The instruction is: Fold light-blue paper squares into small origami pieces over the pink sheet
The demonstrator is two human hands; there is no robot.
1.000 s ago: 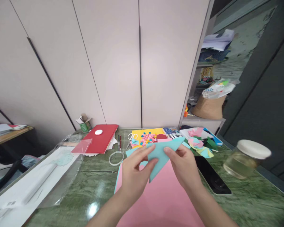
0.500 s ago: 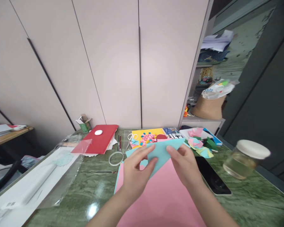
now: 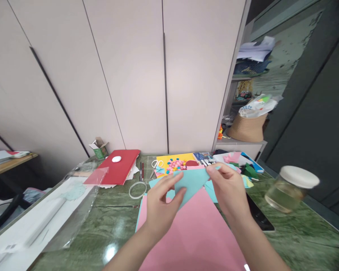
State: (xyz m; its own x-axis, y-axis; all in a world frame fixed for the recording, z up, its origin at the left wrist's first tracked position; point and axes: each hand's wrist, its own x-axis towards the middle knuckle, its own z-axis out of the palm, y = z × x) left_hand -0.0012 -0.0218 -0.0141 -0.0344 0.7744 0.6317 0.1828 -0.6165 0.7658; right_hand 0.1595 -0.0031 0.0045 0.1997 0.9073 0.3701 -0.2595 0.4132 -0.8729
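Left hand point(image 3: 161, 209): raised over the near middle of the table; its grip is clamped on the near-left part of the light blue paper, thumb on top, fingers behind.
Right hand point(image 3: 231, 190): just right of the left hand; thumb and forefinger pinched together on the far-right corner of the same paper.
Light blue paper point(image 3: 192, 181): folded piece, held between both hands above the table, over the far edge of the pink sheet; its lower point hangs toward the left thumb.
Pink sheet point(image 3: 196, 233): lies flat on the table directly beneath the hands, reaching to the near edge of the view; a blue edge shows under its left side.
Table point(image 3: 113, 222): green marbled top, glossy.
Phone point(image 3: 259, 216): dark, face up, just right of the pink sheet, partly hidden by the right wrist.
Glass jar point(image 3: 290, 189): white lid, pale contents, upright, well to the right.
Tape ring point(image 3: 138, 189): clear, flat on the table, left of the hands.
Scissors point(image 3: 156, 165): white handles, far side, beside the yellow sheet.
Yellow sheet point(image 3: 172, 160): far middle, carrying a heap of small pink and blue balls.
Red folder point(image 3: 119, 169): far left, a small white object resting on it.
Paper scraps point(image 3: 244, 171): pink, green and blue, far right, beyond the right hand.
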